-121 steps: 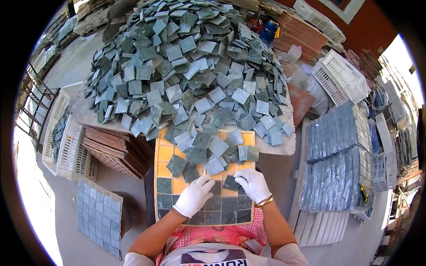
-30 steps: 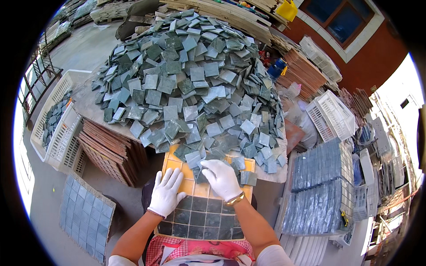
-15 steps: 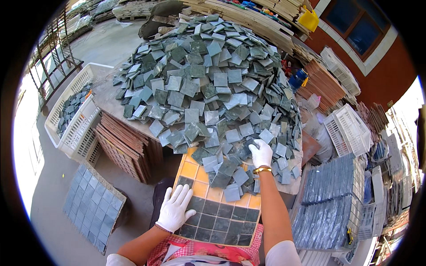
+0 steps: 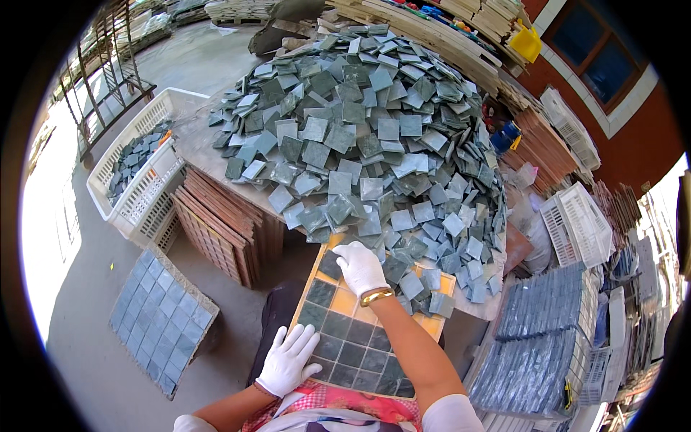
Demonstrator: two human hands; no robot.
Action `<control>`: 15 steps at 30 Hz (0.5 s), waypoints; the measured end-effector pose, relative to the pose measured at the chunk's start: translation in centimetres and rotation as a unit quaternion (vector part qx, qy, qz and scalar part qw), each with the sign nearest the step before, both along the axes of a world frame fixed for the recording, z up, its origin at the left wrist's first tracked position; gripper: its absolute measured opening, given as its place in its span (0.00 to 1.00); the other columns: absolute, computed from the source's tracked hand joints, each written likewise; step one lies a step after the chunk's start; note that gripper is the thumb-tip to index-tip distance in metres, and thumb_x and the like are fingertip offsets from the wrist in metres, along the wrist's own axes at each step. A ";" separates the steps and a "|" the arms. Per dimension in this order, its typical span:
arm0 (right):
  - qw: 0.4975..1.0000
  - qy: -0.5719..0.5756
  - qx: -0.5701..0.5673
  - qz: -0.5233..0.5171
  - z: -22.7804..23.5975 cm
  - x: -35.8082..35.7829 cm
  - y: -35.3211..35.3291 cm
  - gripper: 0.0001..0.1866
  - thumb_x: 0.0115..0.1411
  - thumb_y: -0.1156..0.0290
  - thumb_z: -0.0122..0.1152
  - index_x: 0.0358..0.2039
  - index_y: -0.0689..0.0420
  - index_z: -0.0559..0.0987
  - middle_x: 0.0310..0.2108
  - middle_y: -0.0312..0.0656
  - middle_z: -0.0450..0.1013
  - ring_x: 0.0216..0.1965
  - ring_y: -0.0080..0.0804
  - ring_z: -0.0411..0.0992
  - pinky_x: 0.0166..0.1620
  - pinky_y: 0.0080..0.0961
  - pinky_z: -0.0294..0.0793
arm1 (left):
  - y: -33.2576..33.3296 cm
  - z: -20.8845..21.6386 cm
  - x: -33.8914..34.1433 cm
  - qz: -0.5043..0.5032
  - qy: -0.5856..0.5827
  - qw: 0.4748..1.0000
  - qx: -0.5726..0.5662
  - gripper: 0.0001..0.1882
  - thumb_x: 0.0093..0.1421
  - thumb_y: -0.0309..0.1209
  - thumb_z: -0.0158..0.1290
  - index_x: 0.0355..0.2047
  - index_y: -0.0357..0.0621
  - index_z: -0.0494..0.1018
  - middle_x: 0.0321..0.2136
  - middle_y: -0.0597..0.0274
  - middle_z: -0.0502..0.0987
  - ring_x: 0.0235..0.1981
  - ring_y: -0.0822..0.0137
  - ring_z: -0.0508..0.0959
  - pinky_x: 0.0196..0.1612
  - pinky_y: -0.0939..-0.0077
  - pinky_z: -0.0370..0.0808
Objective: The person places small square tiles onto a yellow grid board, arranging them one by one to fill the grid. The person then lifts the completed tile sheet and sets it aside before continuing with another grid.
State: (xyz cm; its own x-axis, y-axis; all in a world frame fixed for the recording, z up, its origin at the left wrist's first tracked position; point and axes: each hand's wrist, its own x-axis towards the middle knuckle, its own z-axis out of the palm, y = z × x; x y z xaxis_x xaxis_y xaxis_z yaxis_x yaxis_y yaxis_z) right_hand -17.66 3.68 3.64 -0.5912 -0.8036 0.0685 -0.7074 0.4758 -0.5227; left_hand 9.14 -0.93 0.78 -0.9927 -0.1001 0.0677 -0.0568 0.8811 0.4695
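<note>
A shallow yellow grid tray (image 4: 345, 302) rests over my lap, its lower rows filled with square dark green stone tiles. My left hand (image 4: 288, 360), in a white glove, lies with fingers spread on the tray's lower left edge. My right hand (image 4: 361, 269), also gloved and wearing a gold bangle, is over the upper left of the tray. Its curled fingers are at a dark tile (image 4: 330, 265) in the left column; the fingertips are partly hidden. Loose tiles (image 4: 411, 286) lie over the tray's upper right cells.
A large heap of tiles (image 4: 360, 151) covers the table ahead. At left stand a white crate (image 4: 137, 209), stacked reddish trays (image 4: 216, 230) and a tiled panel (image 4: 162, 317). Wrapped grey-blue stacks (image 4: 536, 338) and another white crate (image 4: 576, 223) are at right.
My right hand has moved left from the heap's front edge to the tray's upper left. A dark tile now shows there. My left hand stays flat. The whole view has shifted slightly.
</note>
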 end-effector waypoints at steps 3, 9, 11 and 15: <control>0.998 0.023 0.051 0.013 -0.2 0.9 -0.2 0.12 0.55 0.68 0.59 0.41 0.53 0.79 0.36 0.46 0.71 0.38 0.48 0.73 0.41 0.41 0.73 | -0.4 -0.5 0.2 0.027 0.030 0.998 0.050 0.34 0.55 0.45 0.56 0.58 0.39 0.66 0.60 0.49 0.65 0.63 0.49 0.60 0.66 0.50 0.50; 0.991 -0.105 0.000 0.087 0.0 2.3 1.1 0.19 0.55 0.69 0.59 0.49 0.55 0.74 0.36 0.51 0.73 0.37 0.52 0.73 0.40 0.42 0.73 | -3.3 0.8 -6.6 0.069 0.122 0.989 0.044 0.30 0.56 0.35 0.56 0.58 0.39 0.65 0.60 0.49 0.64 0.63 0.49 0.60 0.65 0.52 0.52; 0.997 -0.023 -0.068 -0.007 1.5 2.1 2.7 0.20 0.54 0.68 0.61 0.49 0.54 0.74 0.37 0.50 0.74 0.39 0.51 0.73 0.41 0.41 0.73 | -4.6 0.9 -9.0 0.077 0.130 0.988 0.005 0.31 0.56 0.34 0.56 0.59 0.40 0.64 0.61 0.51 0.63 0.64 0.50 0.59 0.65 0.52 0.52; 0.982 0.143 0.014 -0.127 3.9 -0.2 7.1 0.27 0.49 0.58 0.67 0.49 0.54 0.74 0.41 0.47 0.73 0.45 0.47 0.72 0.44 0.40 0.72 | -4.9 -1.5 -11.4 0.023 0.091 0.994 -0.057 0.36 0.54 0.46 0.56 0.60 0.41 0.63 0.63 0.56 0.61 0.65 0.55 0.57 0.65 0.50 0.51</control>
State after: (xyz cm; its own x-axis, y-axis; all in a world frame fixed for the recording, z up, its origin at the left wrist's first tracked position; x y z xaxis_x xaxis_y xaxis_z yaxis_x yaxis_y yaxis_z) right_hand -17.89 10.78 7.53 -0.7321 -0.6373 0.2406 -0.6803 0.6663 -0.3053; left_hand -2.30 -5.83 -0.68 -0.9576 -0.1274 0.2586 -0.0227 0.9276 0.3729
